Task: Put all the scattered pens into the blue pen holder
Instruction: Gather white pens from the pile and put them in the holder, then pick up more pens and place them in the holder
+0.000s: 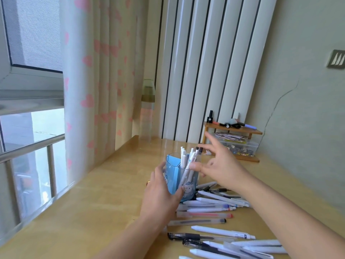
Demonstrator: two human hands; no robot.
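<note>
The blue pen holder stands upright on the wooden desk, with several white and black-capped pens standing in it. My left hand grips the holder's near left side. Just right of the pens' tops, my right hand hovers with fingers spread and nothing in it. Several scattered pens lie on the desk right of the holder and toward the near edge, white, clear and black ones.
A small wooden shelf with bottles and a clear box stands at the back right against the wall. A tall bottle stands by the heart-patterned curtain. A window and railing lie left.
</note>
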